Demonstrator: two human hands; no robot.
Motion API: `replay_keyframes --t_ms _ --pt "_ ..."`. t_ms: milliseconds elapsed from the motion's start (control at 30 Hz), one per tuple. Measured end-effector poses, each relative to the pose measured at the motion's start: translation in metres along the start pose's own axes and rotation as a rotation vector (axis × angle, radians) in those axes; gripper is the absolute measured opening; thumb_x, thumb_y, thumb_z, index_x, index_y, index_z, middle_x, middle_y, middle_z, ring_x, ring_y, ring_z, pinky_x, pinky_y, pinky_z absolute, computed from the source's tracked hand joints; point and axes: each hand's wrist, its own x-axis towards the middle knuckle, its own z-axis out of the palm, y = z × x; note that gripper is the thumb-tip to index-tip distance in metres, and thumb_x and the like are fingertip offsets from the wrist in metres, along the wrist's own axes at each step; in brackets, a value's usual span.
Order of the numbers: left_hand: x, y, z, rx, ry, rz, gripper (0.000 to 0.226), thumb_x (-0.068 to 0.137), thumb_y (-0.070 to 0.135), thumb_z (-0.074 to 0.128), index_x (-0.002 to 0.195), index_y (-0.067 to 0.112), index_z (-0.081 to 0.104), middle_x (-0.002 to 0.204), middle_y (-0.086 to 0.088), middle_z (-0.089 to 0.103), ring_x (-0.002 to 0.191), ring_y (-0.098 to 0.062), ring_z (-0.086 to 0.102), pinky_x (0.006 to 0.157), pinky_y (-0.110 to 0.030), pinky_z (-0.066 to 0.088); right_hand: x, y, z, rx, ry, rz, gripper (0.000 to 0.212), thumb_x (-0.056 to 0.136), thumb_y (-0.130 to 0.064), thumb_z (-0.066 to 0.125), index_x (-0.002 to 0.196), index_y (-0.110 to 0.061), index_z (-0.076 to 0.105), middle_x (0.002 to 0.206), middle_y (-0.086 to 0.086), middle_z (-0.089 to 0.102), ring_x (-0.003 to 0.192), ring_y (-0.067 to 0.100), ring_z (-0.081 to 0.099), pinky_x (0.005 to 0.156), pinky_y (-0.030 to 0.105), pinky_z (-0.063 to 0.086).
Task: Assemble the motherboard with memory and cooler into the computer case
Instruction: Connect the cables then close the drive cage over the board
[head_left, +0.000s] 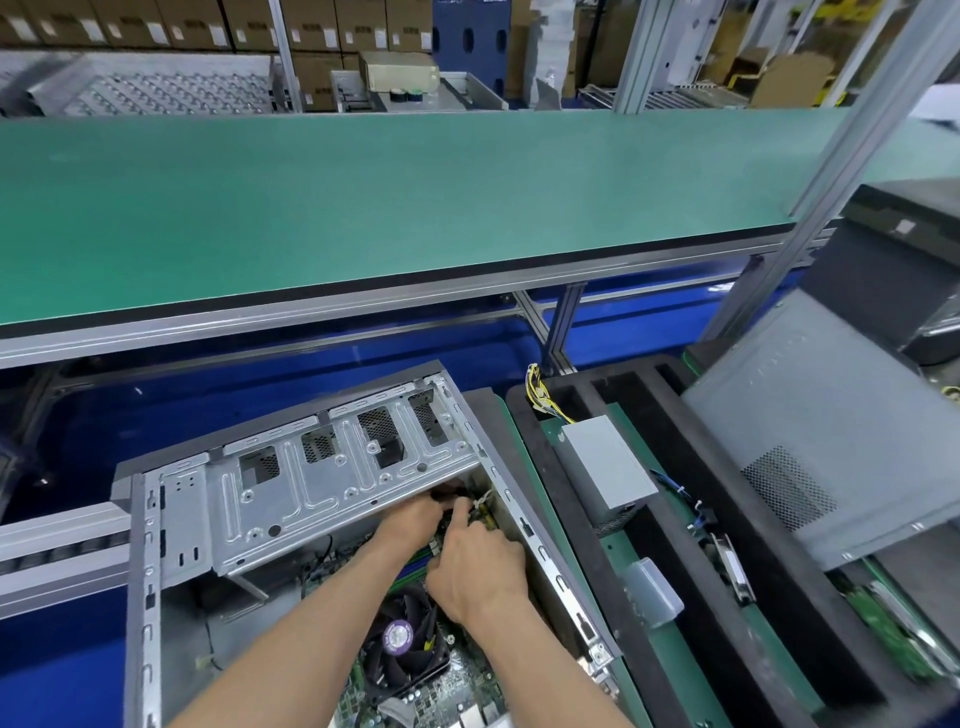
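An open grey computer case lies on the blue conveyor at bottom centre. Inside it sits the motherboard with a black cooler fan bearing a purple label, and green memory sticks just beyond the fan. The case's silver drive cage overhangs the board's far end. Both hands reach under the cage's edge. My left hand pinches a small cable connector there. My right hand has its fingers curled at the same spot; what its fingertips hold is hidden.
A black foam tray to the right holds a grey power supply with yellow wires, a clear plastic piece and a board. A grey side panel leans further right. A green shelf spans above the conveyor.
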Motion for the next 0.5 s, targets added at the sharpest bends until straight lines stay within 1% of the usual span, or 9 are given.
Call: replay_keyframes --t_ms 67,133,200,267,300,367,433,467,500 --pt "0.001 0.0 0.002 -0.006 0.076 0.057 0.046 0.104 0.031 0.045 0.147 0.014 0.047 0.157 -0.01 0.039 0.146 -0.028 0.032 0.119 -0.037 0.019 0.001 0.0 0.0 -0.007 -0.006 0.005 0.072 0.092 -0.031 0.049 0.15 -0.008 0.014 0.109 0.012 0.067 0.102 0.035 0.063 0.068 0.04 0.037" --pt "0.004 0.001 0.005 0.015 0.077 0.044 0.05 0.103 0.032 0.046 0.149 0.012 0.044 0.159 -0.012 0.034 0.147 -0.03 0.028 0.12 -0.04 0.015 0.001 0.0 0.0 -0.007 -0.017 0.01 0.073 0.09 -0.03 0.049 0.15 -0.009 0.013 0.109 0.012 0.067 0.103 0.035 0.062 0.068 0.04 0.036" --pt "0.009 0.004 0.007 0.014 0.063 0.024 0.049 0.103 0.032 0.046 0.147 0.01 0.046 0.156 -0.015 0.038 0.144 -0.032 0.033 0.119 -0.041 0.02 -0.001 -0.001 0.0 -0.005 -0.036 0.013 0.072 0.089 -0.029 0.05 0.149 -0.009 0.013 0.109 0.012 0.067 0.103 0.036 0.062 0.068 0.041 0.035" --pt "0.011 0.006 0.006 0.004 0.025 0.051 0.039 0.1 0.036 0.051 0.134 0.017 0.058 0.143 -0.012 0.054 0.132 -0.027 0.047 0.114 -0.038 0.033 -0.002 -0.001 0.0 -0.009 -0.057 0.014 0.074 0.089 -0.03 0.05 0.149 -0.009 0.012 0.11 0.012 0.066 0.104 0.036 0.062 0.069 0.041 0.035" --pt "0.013 0.007 0.005 -0.017 0.007 0.076 0.033 0.098 0.036 0.055 0.128 0.023 0.061 0.136 -0.006 0.059 0.126 -0.023 0.051 0.111 -0.037 0.036 -0.003 -0.001 0.0 -0.01 -0.066 0.016 0.075 0.088 -0.031 0.05 0.149 -0.009 0.012 0.111 0.012 0.066 0.105 0.036 0.062 0.069 0.041 0.035" --pt "0.013 0.007 0.005 -0.105 -0.024 0.101 0.026 0.094 0.034 0.06 0.12 0.031 0.065 0.13 0.003 0.063 0.122 -0.018 0.053 0.109 -0.035 0.038 -0.003 -0.001 -0.001 -0.012 -0.084 0.027 0.079 0.088 -0.032 0.051 0.151 -0.008 0.009 0.113 0.013 0.065 0.107 0.037 0.061 0.071 0.041 0.036" --pt "0.013 0.006 0.002 -0.201 -0.049 0.087 0.02 0.093 0.034 0.063 0.113 0.035 0.064 0.126 0.008 0.062 0.121 -0.015 0.052 0.104 -0.029 0.038 -0.004 -0.001 -0.001 -0.008 -0.107 0.029 0.085 0.09 -0.034 0.05 0.154 -0.007 0.002 0.116 0.013 0.064 0.11 0.037 0.06 0.075 0.042 0.039" --pt "0.015 0.005 0.002 -0.228 -0.063 0.074 0.019 0.095 0.035 0.062 0.114 0.036 0.063 0.126 0.008 0.059 0.12 -0.013 0.051 0.101 -0.025 0.035 -0.004 -0.001 0.0 -0.001 -0.123 0.026 0.088 0.091 -0.035 0.049 0.156 -0.007 -0.003 0.118 0.013 0.064 0.11 0.037 0.06 0.078 0.043 0.041" --pt "0.016 0.003 0.002 -0.234 -0.081 0.071 0.022 0.096 0.037 0.061 0.118 0.035 0.062 0.127 0.007 0.057 0.121 -0.013 0.049 0.1 -0.024 0.033 -0.005 0.0 -0.001 0.011 -0.141 0.022 0.09 0.093 -0.037 0.048 0.156 -0.007 -0.008 0.12 0.014 0.063 0.111 0.037 0.06 0.08 0.044 0.043"
